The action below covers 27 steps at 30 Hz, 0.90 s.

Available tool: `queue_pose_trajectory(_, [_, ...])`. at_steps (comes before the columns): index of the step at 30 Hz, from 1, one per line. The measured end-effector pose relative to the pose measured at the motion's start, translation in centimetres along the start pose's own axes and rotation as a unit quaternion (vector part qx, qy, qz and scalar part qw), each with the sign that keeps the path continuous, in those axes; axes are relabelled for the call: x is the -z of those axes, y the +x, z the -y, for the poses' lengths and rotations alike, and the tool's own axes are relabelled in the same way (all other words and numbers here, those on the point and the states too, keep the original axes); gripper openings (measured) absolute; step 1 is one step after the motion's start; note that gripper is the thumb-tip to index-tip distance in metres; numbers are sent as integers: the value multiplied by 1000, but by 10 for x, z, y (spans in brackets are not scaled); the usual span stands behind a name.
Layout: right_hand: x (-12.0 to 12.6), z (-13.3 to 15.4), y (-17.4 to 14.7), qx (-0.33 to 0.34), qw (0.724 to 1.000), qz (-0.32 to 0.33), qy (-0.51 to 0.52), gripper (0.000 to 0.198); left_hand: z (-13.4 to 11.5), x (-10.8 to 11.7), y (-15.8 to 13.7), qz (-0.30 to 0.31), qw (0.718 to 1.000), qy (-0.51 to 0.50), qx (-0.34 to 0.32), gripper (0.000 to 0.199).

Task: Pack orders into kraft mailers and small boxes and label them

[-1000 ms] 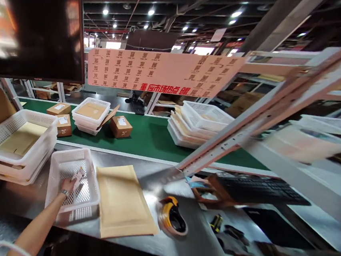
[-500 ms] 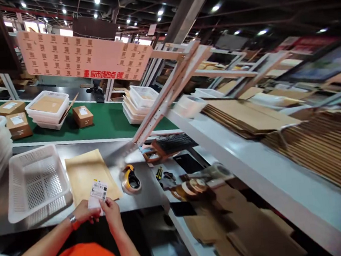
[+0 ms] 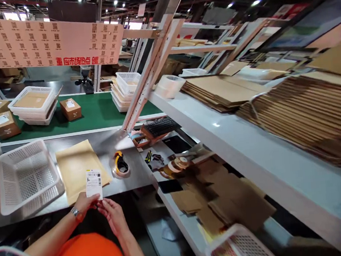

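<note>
Just in front of the table edge I hold a white printed shipping label (image 3: 93,183) with barcodes. My left hand (image 3: 85,203) is closed on its lower left part, the thumb lying over it. At the label's lower right corner, the fingertips of my right hand (image 3: 114,216) are pinched together. Behind the label a tan padded envelope (image 3: 77,163) lies flat on the metal table (image 3: 120,139). Left of the envelope stands a white perforated basket (image 3: 29,198). A yellow and black tape dispenser (image 3: 120,165) sits to its right.
A green conveyor (image 3: 93,111) beyond the table carries small cartons (image 3: 70,109) and stacked white baskets (image 3: 35,96). A white shelf (image 3: 219,131) with flat cardboard (image 3: 296,116) slants along the right. Tape rolls (image 3: 169,86) stand on it. Below are a keyboard (image 3: 162,125) and another basket (image 3: 244,241).
The view has swung to the right and down, so a basket now shows at the lower right. My right fingers have slid to the label's lower corner, uncovering more of its print.
</note>
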State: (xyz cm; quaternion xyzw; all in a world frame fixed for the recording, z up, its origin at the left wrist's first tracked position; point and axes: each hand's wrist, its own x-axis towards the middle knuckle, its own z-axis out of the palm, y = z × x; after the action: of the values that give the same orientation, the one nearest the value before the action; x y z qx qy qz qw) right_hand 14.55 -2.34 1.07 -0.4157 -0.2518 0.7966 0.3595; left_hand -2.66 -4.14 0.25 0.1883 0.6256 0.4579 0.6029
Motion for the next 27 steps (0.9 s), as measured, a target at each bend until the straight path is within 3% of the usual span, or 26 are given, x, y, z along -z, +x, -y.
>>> queue_pose_trajectory(27, [81, 18, -44, 9, 1000, -4, -3, 57, 33, -87, -38, -22, 999, -25, 13, 51])
